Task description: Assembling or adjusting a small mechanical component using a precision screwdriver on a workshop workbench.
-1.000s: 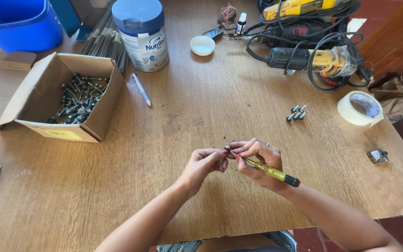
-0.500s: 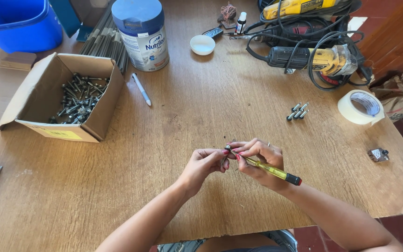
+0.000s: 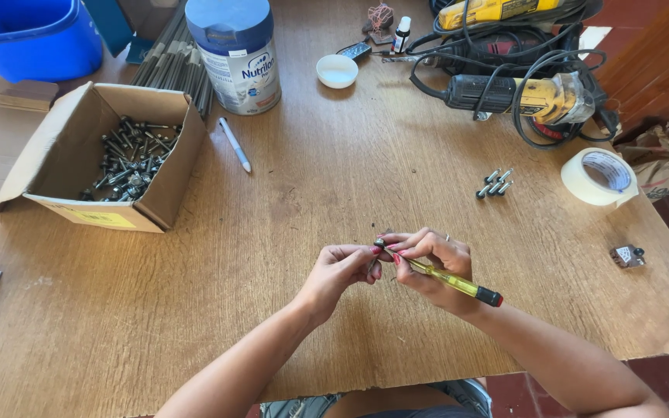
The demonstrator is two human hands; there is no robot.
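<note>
- Head view: I see both hands meeting above the near middle of the wooden worktop (image 3: 296, 232), held just clear of it.
- Left hand (image 3: 340, 271): fingers pinched narrow on a small dark screw (image 3: 379, 244), held at the tips between the two hands.
- Right hand (image 3: 431, 263): fingers wrapped around a yellow-handled screwdriver (image 3: 458, 284), its dark butt pointing toward my right and its tip aimed at the screw.
- Step in hand, as I judge it: working the driver tip against the small fastener while the left hand steadies it.
- What the next move calls for, I'd say: keeping tip and screw head aligned and the left pinch firm, since so small a part could easily slip.
- Cardboard box (image 3: 160, 193) of dark screws sits far left, well apart from the hands.
- A few loose screws (image 3: 494, 183) lie to the right, with a tape roll (image 3: 596, 176) beyond them.
- White pen (image 3: 235, 144) beside the box; blue-lidded tin (image 3: 235, 58) behind it.
- Power tools with tangled cords (image 3: 520, 93) occupy the far right corner.
</note>
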